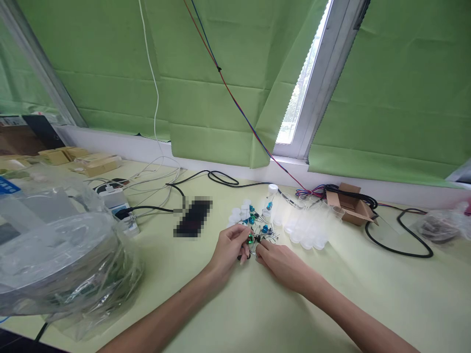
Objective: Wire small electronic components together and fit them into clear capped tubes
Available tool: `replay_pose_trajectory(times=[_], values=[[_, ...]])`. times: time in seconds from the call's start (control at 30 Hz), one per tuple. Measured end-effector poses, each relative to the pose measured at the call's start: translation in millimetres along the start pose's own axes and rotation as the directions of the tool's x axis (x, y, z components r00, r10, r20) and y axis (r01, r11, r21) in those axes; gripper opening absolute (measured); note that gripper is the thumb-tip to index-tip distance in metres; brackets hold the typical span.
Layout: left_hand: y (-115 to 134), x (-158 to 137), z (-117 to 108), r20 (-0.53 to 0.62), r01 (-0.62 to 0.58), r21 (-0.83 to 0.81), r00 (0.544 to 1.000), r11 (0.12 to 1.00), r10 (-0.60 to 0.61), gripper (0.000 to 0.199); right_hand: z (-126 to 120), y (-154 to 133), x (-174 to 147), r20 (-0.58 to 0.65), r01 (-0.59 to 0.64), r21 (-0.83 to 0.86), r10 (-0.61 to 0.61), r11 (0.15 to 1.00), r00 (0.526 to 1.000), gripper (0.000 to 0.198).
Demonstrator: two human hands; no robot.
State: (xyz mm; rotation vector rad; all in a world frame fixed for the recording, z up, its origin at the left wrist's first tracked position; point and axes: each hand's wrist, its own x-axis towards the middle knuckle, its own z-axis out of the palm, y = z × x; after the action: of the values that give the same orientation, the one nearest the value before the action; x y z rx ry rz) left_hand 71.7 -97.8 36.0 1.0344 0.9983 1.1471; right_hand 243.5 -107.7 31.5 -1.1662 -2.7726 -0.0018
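My left hand (pixel 234 242) is closed, its thumb and fingers pinching a small part with a shiny green piece (pixel 250 239). Close beside it, my right hand (pixel 276 260) has its fingertips pressed together at a tiny dark part (pixel 258 239). What exactly each hand grips is too small to make out. Just beyond the fingers lies a loose pile of small metal pieces with teal-blue heads (pixel 265 229). Behind the pile stands a clear tube with a white cap (pixel 273 188), with a teal piece showing in or against it. Translucent white containers (pixel 307 238) lie in rows to the right.
Left of my hands lies a dark, pixelated flat object (pixel 193 218). A large plastic-wrapped spool (pixel 55 245) fills the left side. A power strip (pixel 117 201), cables (pixel 221 179) and an open cardboard box (pixel 349 206) sit towards the wall. A bagged bundle (pixel 437 225) lies far right.
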Motion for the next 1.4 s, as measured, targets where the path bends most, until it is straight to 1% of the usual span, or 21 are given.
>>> replay_pose_trajectory(times=[0.27, 0.4, 0.53, 0.67, 0.87, 0.97, 1.03, 1.1, 1.17, 1.23, 1.3, 1.37, 1.4], values=[[-1, 1, 1, -0.012, 0.010, -0.009, 1.000, 1.000, -0.010, 0.033, -6, -9, -1, 0.057, 0.019, -0.195, -0.008, 0.981, 0.998, 0.017], [-2, 1, 1, -0.009, 0.011, -0.003, 1.000, 1.000, -0.011, 0.033, -11, -18, -3, 0.116, -0.035, -0.249, 0.066, 0.968, 0.991, 0.022], [-1, 0, 1, -0.004, 0.009, 0.018, 1.000, 1.000, -0.009, 0.033, -11, -22, -1, 0.128, -0.104, -0.250, 0.140, 0.963, 0.982, 0.024], [-1, 0, 0, -0.007, 0.010, 0.033, 1.000, 0.999, -0.010, 0.032, -10, -22, 0, 0.132, -0.162, -0.225, 0.195, 0.961, 0.972, 0.026], [-3, 1, -1, -0.009, 0.006, 0.022, 1.000, 1.000, -0.006, 0.032, -12, -19, -3, 0.101, -0.165, -0.137, 0.179, 0.977, 0.979, 0.025], [-3, 2, -1, -0.006, 0.009, 0.025, 1.000, 1.000, -0.009, 0.031, -14, -13, -4, 0.055, -0.188, -0.005, 0.188, 0.982, 0.981, 0.027], [-4, 2, -1, -0.003, 0.008, 0.035, 1.000, 0.999, -0.008, 0.030, -17, -8, -5, -0.002, -0.204, 0.157, 0.207, 0.966, 0.978, 0.023], [-4, 2, -2, 0.005, 0.006, 0.044, 1.000, 0.999, -0.007, 0.030, -21, -2, -4, -0.078, -0.194, 0.352, 0.235, 0.916, 0.969, 0.018], [-4, 1, -1, 0.011, 0.007, 0.052, 1.000, 0.999, -0.007, 0.030, -24, 2, -3, -0.118, -0.170, 0.550, 0.278, 0.817, 0.953, 0.018], [-3, 1, 0, 0.008, 0.014, 0.063, 1.000, 0.998, -0.014, 0.030, -26, 5, -1, -0.098, -0.150, 0.730, 0.321, 0.666, 0.942, 0.018], [-3, 0, 0, -0.001, 0.021, 0.072, 1.000, 0.997, -0.020, 0.030, -27, 8, 2, -0.068, -0.121, 0.863, 0.351, 0.490, 0.934, 0.020], [-4, 1, 1, 0.000, 0.024, 0.072, 1.000, 0.997, -0.024, 0.030, -27, 8, 5, -0.062, -0.072, 0.940, 0.377, 0.332, 0.924, 0.023], [-4, 1, 1, 0.004, 0.023, 0.070, 1.000, 0.997, -0.024, 0.030, -27, 8, 6, -0.064, -0.048, 0.962, 0.389, 0.270, 0.919, 0.024]])
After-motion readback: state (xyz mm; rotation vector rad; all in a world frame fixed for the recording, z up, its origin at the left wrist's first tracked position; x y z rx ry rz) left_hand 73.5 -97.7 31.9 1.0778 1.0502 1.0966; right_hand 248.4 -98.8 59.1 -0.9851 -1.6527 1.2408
